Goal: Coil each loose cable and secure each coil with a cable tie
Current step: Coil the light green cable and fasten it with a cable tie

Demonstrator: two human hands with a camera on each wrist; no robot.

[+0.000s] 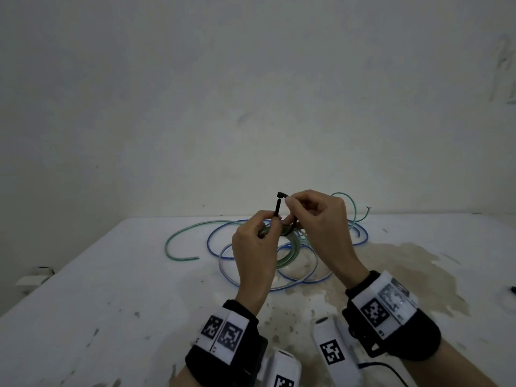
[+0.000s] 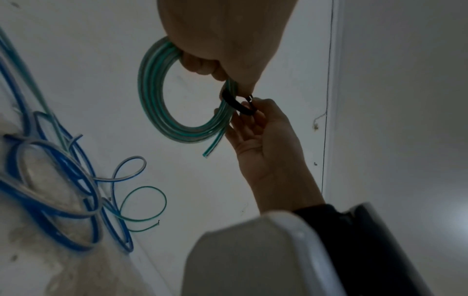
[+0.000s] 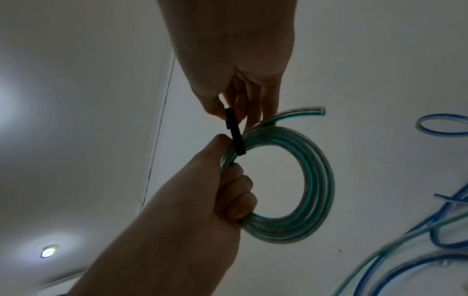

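White table [image 1: 111, 289]: wrist cams show L hand [image 3: 202, 200] fingers gripping green coil [image 3: 316, 180], R hand [image 2: 263, 140] pinching black tie [image 3: 235, 136].

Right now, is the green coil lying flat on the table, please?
No, the left hand grips the green coil and holds it up off the table while the right hand pinches the black cable tie.

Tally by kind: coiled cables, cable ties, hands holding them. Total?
green coil: 1
cable tie: 1
hands holding them: 2, left hand and right hand
Total: 4
The loose blue and green cables are too tangled to count.
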